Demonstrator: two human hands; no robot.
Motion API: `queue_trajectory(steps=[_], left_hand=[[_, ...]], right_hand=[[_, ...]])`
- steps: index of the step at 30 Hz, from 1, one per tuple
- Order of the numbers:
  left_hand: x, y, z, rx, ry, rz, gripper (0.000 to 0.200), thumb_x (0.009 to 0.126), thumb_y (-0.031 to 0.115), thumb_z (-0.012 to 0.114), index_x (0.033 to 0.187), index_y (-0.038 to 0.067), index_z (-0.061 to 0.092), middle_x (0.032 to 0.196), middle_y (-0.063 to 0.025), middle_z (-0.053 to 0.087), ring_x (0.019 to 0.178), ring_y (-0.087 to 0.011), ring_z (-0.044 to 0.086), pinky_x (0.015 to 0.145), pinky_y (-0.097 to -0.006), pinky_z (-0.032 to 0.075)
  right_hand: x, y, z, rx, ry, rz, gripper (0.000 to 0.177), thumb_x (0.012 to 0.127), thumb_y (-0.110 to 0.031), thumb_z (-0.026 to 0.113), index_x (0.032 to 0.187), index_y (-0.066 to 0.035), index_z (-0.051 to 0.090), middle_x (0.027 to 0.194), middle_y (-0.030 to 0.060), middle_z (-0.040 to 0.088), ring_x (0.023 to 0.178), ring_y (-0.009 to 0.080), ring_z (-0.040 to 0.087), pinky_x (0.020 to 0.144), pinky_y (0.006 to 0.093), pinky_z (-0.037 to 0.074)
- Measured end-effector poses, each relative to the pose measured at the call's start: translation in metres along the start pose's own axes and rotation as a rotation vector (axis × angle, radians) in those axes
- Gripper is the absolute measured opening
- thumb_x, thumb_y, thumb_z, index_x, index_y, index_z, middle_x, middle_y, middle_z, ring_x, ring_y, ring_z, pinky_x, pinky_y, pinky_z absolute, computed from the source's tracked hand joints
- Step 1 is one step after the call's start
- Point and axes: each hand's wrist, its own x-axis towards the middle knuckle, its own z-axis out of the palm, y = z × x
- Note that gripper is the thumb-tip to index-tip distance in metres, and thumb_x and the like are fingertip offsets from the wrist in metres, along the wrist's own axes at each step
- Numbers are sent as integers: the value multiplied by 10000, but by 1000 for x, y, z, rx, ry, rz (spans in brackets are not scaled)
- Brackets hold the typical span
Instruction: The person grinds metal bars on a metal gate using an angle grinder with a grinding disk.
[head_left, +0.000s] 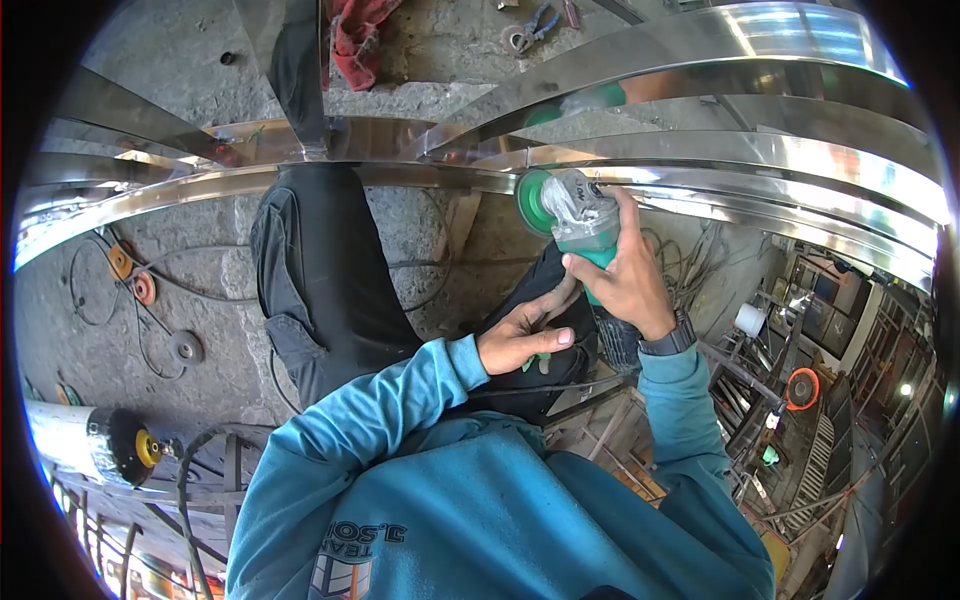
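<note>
My right hand is wrapped round the green body of an angle grinder, whose head is covered with silvery tape. The grinder's green disc faces left, close to the lower edge of a shiny metal frame. My left hand is at the grinder's rear end, over my dark trousers. Its thumb points right and its fingers reach up under the tool; a bit of green shows beneath the thumb, and I cannot make out what it is.
Long polished metal bars cross the top of the view. A red cloth and pliers lie beyond them. Loose discs and cables are on the concrete floor at left, near a gas cylinder. Metal racks stand at right.
</note>
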Motion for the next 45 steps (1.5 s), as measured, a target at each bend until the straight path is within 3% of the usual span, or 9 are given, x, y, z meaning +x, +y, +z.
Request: queue_trajectory(steps=[3, 9, 18, 36, 38, 39, 41, 43, 45], left_hand=[[2, 1, -3, -4, -29, 17, 895, 1025, 236, 628, 1622, -26, 15, 1712, -213, 70, 1589, -266, 63, 1273, -386, 112], [1, -5, -6, -29, -37, 23, 889, 1029, 271, 622, 1622, -29, 31, 1710, -216, 84, 1588, -270, 73, 1274, -391, 113], [-1, -12, -4, -55, -113, -3, 885, 1035, 368, 599, 1638, 20, 52, 1711, -194, 123, 1582, -266, 119, 1225, -386, 281], [-3, -13, -3, -48, -18, 66, 964, 1014, 385, 640, 1624, -21, 12, 1710, -222, 61, 1587, -295, -6, 1270, -431, 126], [-4, -17, -3, 43, 34, 160, 955, 1012, 372, 649, 1618, -40, 36, 1697, -218, 162, 1466, -246, 390, 1150, -376, 399], [-5, -16, -3, 47, 34, 159, 955, 1012, 372, 649, 1618, -40, 36, 1697, -218, 162, 1466, -246, 390, 1150, -376, 399], [-10, -15, -5, 50, 61, 154, 936, 1010, 355, 655, 1616, -44, 66, 1660, -198, 299, 994, -93, 603, 810, -272, 555], [-8, -20, -2, 70, 107, 193, 929, 1007, 354, 658, 1617, -39, 78, 1639, -187, 346, 857, -54, 531, 695, -246, 522], [-9, -21, -1, 92, 156, 235, 923, 1005, 354, 661, 1619, -34, 90, 1619, -177, 393, 721, -16, 459, 580, -219, 488]], right_hand=[[3, 3, -2, -102, 24, -64, 888, 805, -193, 795, 1505, -35, 272, 1137, 275, 701, 985, 435, 725, 852, 474, 574], [1, 2, -3, -160, 11, -1, 923, 798, -207, 803, 1523, -28, 260, 1114, 299, 697, 911, 442, 724, 815, 483, 568], [-12, 6, -8, -178, 24, -60, 924, 801, -207, 808, 1531, -45, 266, 1166, 300, 683, 1014, 470, 704, 888, 489, 556], [3, -5, 1, -91, -16, 12, 880, 821, -178, 813, 1522, -60, 295, 1259, 238, 643, 1154, 326, 655, 979, 425, 510], [4, -9, 5, -116, 6, -28, 889, 810, -200, 807, 1517, -52, 288, 1189, 259, 671, 1037, 383, 690, 907, 454, 540], [5, -11, 7, -143, 27, -68, 899, 800, -222, 801, 1511, -45, 280, 1120, 279, 698, 919, 440, 725, 835, 483, 569], [6, -15, 8, -151, 16, -41, 902, 797, -220, 800, 1512, -45, 278, 1098, 288, 697, 881, 441, 726, 816, 488, 570], [7, -20, 9, -158, 2, -14, 906, 794, -219, 798, 1513, -45, 275, 1077, 298, 696, 843, 441, 727, 798, 493, 572], [9, -28, 10, -123, -30, 13, 898, 808, -202, 802, 1518, -27, 280, 1247, 287, 634, 1128, 420, 669, 942, 450, 529]])
